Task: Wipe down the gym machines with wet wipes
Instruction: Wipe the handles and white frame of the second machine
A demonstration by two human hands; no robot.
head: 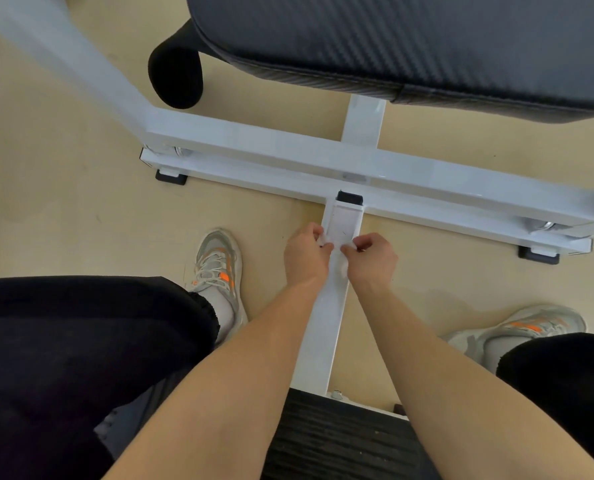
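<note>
A white steel gym machine frame point(288, 157) lies low on the floor, with a white centre bar point(319, 334) running toward me. Both my hands are over that bar near its far end. My left hand point(306, 258) and my right hand point(371, 259) each pinch a small white wet wipe point(343, 247) between them, stretched across the bar's top. The wipe is mostly hidden by my fingers and hard to tell from the white metal. A black carbon-pattern seat pad point(409, 39) sits above the frame.
A black foam roller pad point(176, 74) hangs at upper left. Black rubber feet point(171, 177) support the crossbar on the beige floor. My grey and orange shoes point(219, 271) stand either side of the bar. A black ribbed footplate point(340, 441) is at the bottom.
</note>
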